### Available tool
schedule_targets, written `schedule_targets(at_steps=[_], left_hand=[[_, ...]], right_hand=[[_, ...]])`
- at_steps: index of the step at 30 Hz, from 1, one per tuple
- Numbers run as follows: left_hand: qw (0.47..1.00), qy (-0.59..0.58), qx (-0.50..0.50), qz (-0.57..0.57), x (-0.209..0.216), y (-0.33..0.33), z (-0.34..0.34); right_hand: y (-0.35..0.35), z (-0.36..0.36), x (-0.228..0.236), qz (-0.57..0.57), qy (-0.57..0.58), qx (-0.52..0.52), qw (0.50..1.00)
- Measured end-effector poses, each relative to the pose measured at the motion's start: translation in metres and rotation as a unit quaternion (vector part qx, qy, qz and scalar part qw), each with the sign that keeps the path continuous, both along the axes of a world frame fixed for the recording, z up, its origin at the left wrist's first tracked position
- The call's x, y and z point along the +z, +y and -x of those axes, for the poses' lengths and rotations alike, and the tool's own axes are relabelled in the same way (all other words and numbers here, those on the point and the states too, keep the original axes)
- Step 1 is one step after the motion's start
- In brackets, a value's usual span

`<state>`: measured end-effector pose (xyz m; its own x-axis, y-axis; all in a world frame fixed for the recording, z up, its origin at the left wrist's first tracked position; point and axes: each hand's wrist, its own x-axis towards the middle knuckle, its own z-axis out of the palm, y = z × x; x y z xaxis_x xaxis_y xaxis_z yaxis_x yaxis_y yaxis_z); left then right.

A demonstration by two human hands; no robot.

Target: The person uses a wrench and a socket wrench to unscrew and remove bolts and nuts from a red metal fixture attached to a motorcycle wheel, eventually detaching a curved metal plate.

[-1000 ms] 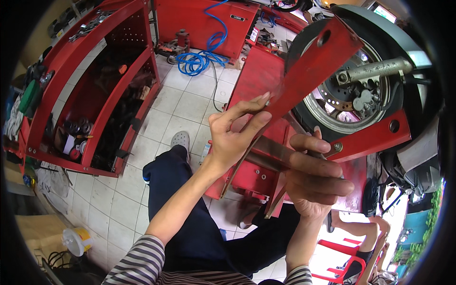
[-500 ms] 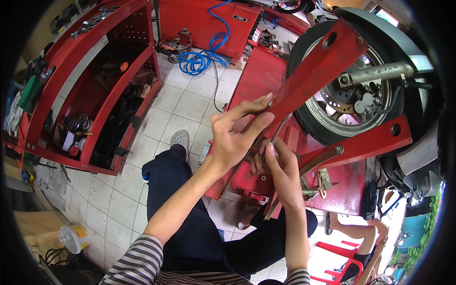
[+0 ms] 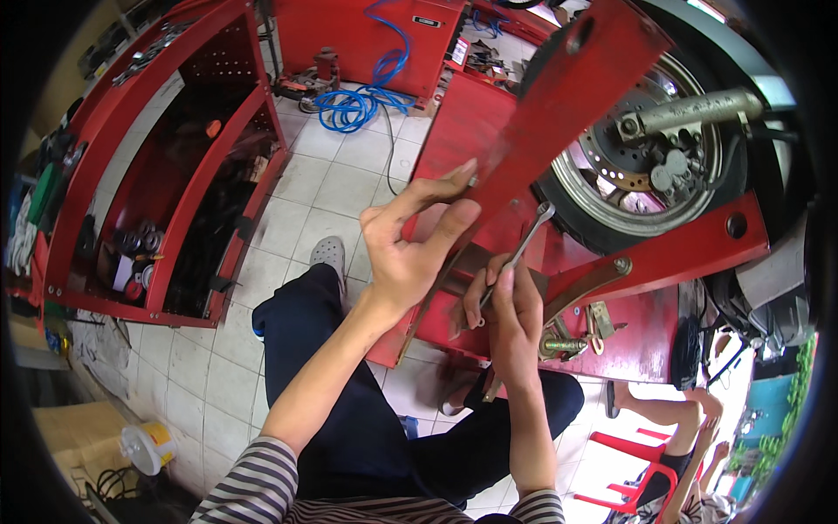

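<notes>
A long red metal beam with a round hole near its upper end slants up to the right in front of me. At its left edge, my left hand has its fingertips at a small bolt, thumb lying by the beam's edge. My right hand, closer to me, grips a wrench by the shank. The wrench's ring end points up, apart from the bolt. A curved brown metal bar joins a second red beam at right.
A motorcycle wheel with a silver shock absorber stands behind the beams. A red tool cart is at left. Blue hose coils on the tiles. Metal fittings rest on the red platform. Someone sits near a red chair.
The wrench head has come away from beneath the beam and now shows fully in my right hand. My left hand stays at the beam's edge while the whole view shifts slightly.
</notes>
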<state>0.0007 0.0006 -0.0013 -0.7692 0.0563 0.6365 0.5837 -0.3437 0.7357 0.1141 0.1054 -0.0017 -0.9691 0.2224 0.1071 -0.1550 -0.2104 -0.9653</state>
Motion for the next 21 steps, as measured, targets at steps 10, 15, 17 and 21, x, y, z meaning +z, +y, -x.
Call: schedule_targets(at_steps=[10, 15, 17, 21], left_hand=[[1.0, 0.001, 0.012, -0.002, -0.002, 0.004, 0.001], [1.0, -0.004, 0.017, 0.002, -0.002, 0.003, -0.001], [1.0, -0.005, 0.008, 0.0, 0.0, 0.002, 0.0], [1.0, -0.007, 0.008, 0.006, -0.002, 0.001, -0.001]], right_hand=[[0.007, 0.042, 0.048, 0.063, 0.036, -0.069, 0.995], [-0.005, 0.058, 0.055, -0.044, 0.036, -0.15, 0.987], [-0.006, 0.058, 0.054, -0.108, 0.042, -0.179, 0.977], [-0.008, 0.056, 0.054, -0.233, 0.073, -0.238, 0.94]])
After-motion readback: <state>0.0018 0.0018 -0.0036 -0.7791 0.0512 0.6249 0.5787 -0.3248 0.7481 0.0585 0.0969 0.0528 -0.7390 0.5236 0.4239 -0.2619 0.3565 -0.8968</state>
